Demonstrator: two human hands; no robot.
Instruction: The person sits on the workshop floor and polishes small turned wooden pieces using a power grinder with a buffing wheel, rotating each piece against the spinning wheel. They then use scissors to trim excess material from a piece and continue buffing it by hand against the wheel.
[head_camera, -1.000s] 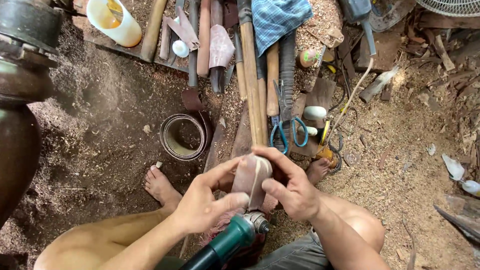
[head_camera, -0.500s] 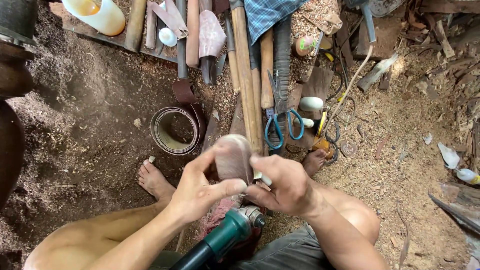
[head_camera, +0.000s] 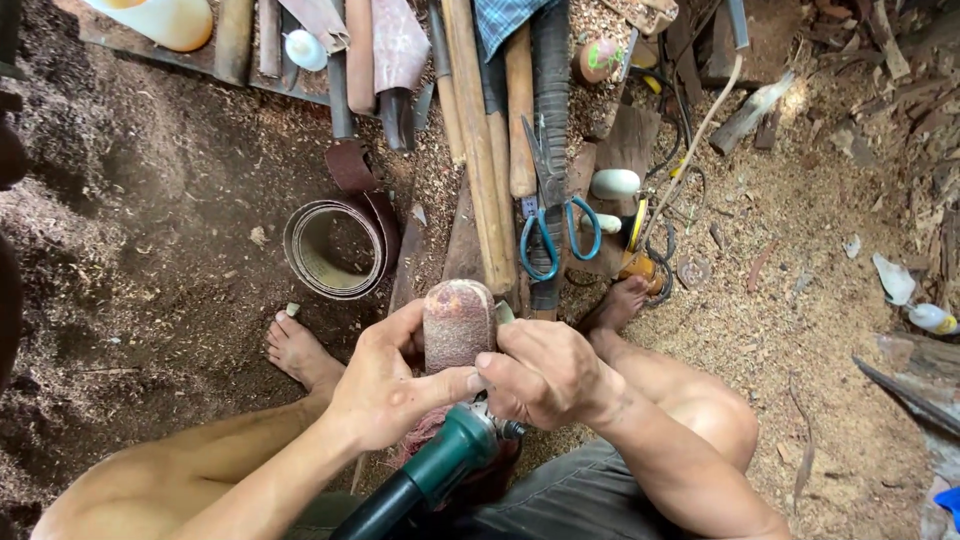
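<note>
My left hand (head_camera: 385, 385) and my right hand (head_camera: 545, 372) both grip a brown sandpaper-covered drum (head_camera: 458, 322) that stands at the head of a green power tool (head_camera: 450, 455). The tool's dark body runs down between my knees toward the bottom edge. My left thumb and fingers wrap the drum's left side and base. My right fingers press its right side, and a small pale piece (head_camera: 505, 312) sticks out just above them. Sawdust speckles the drum's surface.
A roll of sandpaper (head_camera: 335, 245) lies on the dirt ahead of my left foot (head_camera: 300, 350). Blue-handled scissors (head_camera: 555, 225), several wooden handles (head_camera: 480, 150) and tools lie beyond. A pale plastic jug (head_camera: 165, 18) sits top left. Sawdust and wood scraps cover the ground at right.
The view has tilted down and closer. My hands stay on the drum, with my right fingers shifted lower on its right side and the drum turned more upright.
</note>
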